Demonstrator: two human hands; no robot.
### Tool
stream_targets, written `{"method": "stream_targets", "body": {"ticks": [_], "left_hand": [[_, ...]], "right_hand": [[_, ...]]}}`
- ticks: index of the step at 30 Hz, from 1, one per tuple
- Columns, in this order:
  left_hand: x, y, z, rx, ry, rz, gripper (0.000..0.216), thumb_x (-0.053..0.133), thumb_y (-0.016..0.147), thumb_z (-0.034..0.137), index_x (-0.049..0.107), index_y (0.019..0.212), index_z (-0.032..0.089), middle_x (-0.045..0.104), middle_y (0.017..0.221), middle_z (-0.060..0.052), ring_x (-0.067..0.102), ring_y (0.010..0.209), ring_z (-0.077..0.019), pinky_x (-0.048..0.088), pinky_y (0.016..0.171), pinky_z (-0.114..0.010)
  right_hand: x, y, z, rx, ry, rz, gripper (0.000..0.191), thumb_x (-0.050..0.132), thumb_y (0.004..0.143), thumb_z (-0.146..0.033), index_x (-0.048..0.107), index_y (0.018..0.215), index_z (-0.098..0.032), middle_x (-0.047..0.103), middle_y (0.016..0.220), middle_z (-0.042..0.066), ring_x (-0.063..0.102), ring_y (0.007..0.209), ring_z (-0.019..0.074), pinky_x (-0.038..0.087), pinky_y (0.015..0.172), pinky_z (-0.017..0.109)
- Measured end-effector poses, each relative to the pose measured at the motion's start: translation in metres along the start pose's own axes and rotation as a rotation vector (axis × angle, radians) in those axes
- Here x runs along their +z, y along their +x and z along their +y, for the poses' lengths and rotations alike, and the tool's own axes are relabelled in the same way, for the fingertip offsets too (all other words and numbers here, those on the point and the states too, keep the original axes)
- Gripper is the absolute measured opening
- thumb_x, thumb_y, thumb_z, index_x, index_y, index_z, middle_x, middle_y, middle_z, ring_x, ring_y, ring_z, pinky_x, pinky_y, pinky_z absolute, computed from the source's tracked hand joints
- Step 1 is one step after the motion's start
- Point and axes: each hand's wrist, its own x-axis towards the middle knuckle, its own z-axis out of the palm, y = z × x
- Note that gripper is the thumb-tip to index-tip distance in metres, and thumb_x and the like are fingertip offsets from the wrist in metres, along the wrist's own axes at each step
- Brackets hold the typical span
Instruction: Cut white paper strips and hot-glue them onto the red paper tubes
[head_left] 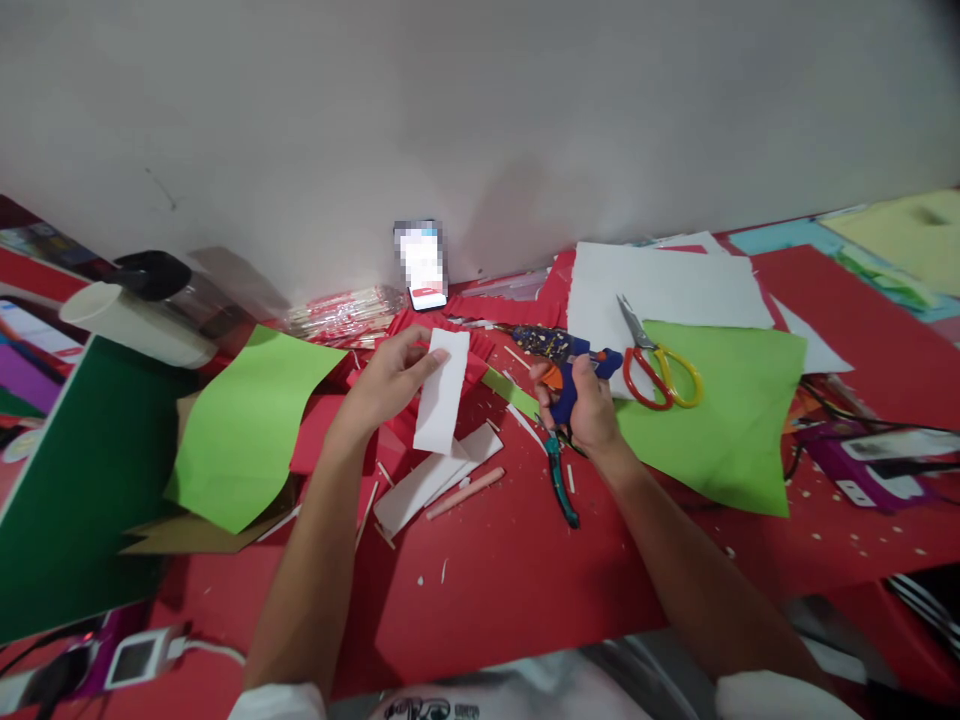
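Note:
My left hand [390, 375] grips a white paper strip [441, 400] between thumb and fingers, held upright above the table. In my right hand [589, 405] is a blue glue gun [571, 395] with an orange trigger; its dark, glue-spotted barrel points left toward the strip. Below the strip lie more white paper strips [420, 490] and a pinkish stick [465, 492]. Teal-handled pliers [561, 480] rest on the table just under the glue gun. Scissors [660, 375] with one red and one yellow handle lie right of my right hand, on white and green sheets.
Green paper [247, 430] and a green board [67, 480] stand at left, beside a white cup [135, 322]. A phone [424, 265] leans on the wall. Green paper [720, 430], white sheets [667, 285] and a purple power strip [870, 465] lie at right. Scraps litter the red table [525, 590].

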Motion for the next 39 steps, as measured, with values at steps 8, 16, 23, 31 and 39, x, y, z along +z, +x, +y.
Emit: {"method": "stream_targets", "body": {"ticks": [8,16,23,31,39], "left_hand": [[-0.001,-0.002,-0.001,-0.020,-0.015,-0.014,0.024,0.075,0.090,0.041,0.061,0.092,0.021,0.068,0.075,-0.002,0.059,0.060,-0.0136,0.043,0.053,-0.025],[-0.001,-0.002,0.003,-0.053,0.058,-0.020,0.024,0.070,0.093,0.041,0.060,0.095,0.019,0.067,0.076,-0.001,0.060,0.062,-0.0132,0.044,0.055,-0.024],[-0.002,-0.002,0.001,-0.040,0.052,-0.024,0.024,0.069,0.095,0.041,0.059,0.096,0.019,0.066,0.075,0.000,0.059,0.061,-0.0127,0.044,0.055,-0.024],[-0.002,-0.001,0.001,-0.027,0.013,-0.033,0.019,0.068,0.096,0.036,0.059,0.097,0.019,0.067,0.076,0.000,0.058,0.060,-0.0116,0.043,0.054,-0.023],[0.000,-0.002,0.005,-0.029,0.057,-0.033,0.024,0.070,0.093,0.040,0.056,0.094,0.020,0.065,0.075,0.000,0.059,0.061,-0.0122,0.045,0.053,-0.024]], "right_hand": [[-0.001,0.000,-0.001,-0.016,0.027,0.000,0.067,0.063,0.078,-0.088,0.055,0.068,-0.022,0.053,0.056,-0.003,0.047,0.033,0.0080,0.030,0.029,0.021],[-0.001,0.002,0.006,-0.036,-0.007,0.043,0.067,0.065,0.077,-0.087,0.057,0.070,-0.021,0.053,0.055,-0.005,0.048,0.032,0.0071,0.035,0.030,0.020],[-0.004,0.003,0.009,-0.050,-0.022,0.056,0.067,0.062,0.080,-0.087,0.053,0.067,-0.022,0.054,0.056,-0.004,0.048,0.033,0.0073,0.035,0.030,0.021],[-0.003,0.002,0.006,-0.071,0.011,0.058,0.066,0.064,0.079,-0.086,0.051,0.064,-0.022,0.052,0.055,-0.004,0.050,0.034,0.0089,0.037,0.031,0.022],[-0.002,0.002,0.001,-0.030,0.063,0.027,0.070,0.064,0.076,-0.089,0.047,0.060,-0.022,0.049,0.053,-0.004,0.044,0.032,0.0075,0.028,0.029,0.022]]}}
